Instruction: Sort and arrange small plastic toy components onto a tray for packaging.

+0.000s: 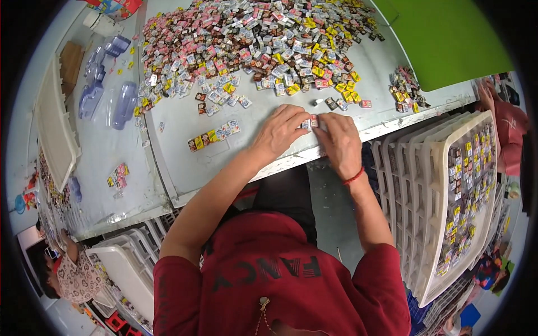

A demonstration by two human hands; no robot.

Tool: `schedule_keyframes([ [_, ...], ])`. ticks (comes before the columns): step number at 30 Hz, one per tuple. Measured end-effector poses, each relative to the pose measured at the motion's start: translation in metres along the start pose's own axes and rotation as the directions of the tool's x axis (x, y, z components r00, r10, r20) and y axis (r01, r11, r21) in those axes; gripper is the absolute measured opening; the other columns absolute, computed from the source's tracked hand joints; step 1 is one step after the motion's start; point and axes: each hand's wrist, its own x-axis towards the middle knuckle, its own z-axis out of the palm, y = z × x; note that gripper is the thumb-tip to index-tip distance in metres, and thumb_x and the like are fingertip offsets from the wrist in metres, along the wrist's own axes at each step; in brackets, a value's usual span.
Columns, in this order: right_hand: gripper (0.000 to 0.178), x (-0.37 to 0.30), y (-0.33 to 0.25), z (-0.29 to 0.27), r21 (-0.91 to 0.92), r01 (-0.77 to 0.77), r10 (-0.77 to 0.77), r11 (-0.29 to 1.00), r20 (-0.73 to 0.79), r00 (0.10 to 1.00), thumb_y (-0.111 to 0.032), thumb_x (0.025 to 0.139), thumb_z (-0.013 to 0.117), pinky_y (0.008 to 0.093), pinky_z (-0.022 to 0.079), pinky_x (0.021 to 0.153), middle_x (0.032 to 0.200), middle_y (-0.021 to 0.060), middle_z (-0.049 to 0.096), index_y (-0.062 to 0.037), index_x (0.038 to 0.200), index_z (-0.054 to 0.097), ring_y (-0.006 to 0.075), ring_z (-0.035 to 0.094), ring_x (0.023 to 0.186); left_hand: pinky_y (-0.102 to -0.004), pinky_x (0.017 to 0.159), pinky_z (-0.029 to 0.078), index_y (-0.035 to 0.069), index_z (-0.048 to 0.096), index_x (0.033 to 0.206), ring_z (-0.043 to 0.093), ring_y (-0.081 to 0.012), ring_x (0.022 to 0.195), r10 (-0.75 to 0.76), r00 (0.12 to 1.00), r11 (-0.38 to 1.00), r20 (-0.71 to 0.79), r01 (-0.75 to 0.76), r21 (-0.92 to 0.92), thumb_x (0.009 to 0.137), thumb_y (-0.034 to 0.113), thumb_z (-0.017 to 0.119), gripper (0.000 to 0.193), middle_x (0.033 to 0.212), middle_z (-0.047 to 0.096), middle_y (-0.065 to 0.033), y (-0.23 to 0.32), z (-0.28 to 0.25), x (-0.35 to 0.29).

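Overhead view of two bare hands at the near edge of a grey metal-topped worktable (185,120). The left hand (278,133) lies palm down, its fingers curled narrowly so that the fingertips (303,124) pinch a few small, square, colour-printed packets (310,121). The right hand (339,141), with a red cord bracelet (353,177) at the wrist, meets it from the other side, fingertips closed on the same packets; the two sets of fingertips almost touch.

Just beyond the fingertips lie a few loose packets (341,103), and further beyond them spreads a large heap of packets (252,39) in pink, white, brown and yellow. To the left of the left fingers, a short row of packets (214,136) sits in line on the table. Well to the right of the right fingers, off the table's edge, stands a stack of white plastic trays (434,185), the top one filled with packets in rows. A green board (443,39) lies beyond, to the right. Far left, clear plastic blister shells (103,92) rest on an adjoining surface.
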Motion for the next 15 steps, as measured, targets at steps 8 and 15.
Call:
schedule_keyframes([
  [8,0.028,0.015,0.029,-0.009,-0.019,-0.113,0.112,0.993,-0.056,0.992,-0.005,0.081,0.068,0.0375,0.052,0.082,0.108,0.015,0.064,-0.0036,0.109,0.064,0.0336,0.063,0.097,-0.0374,0.082,0.048,0.006,0.06,0.105,0.057,-0.0299,0.095,0.033,0.999,0.999,-0.018,-0.033,0.002,0.075,0.013,0.073,0.034,0.103,0.061,-0.0095,0.0,-0.002,0.003],
  [15,0.025,0.006,0.009,-0.002,-0.058,-0.112,0.109,0.992,-0.058,0.992,-0.004,0.079,0.07,0.0374,0.051,0.082,0.107,0.0149,0.064,-0.0026,0.103,0.066,0.0328,0.062,0.097,-0.0377,0.081,0.048,0.005,0.06,0.104,0.058,-0.0299,0.094,0.028,0.998,0.999,-0.051,-0.027,0.018,0.076,0.012,0.073,0.032,0.101,0.062,-0.0094,0.007,0.002,0.005],
])
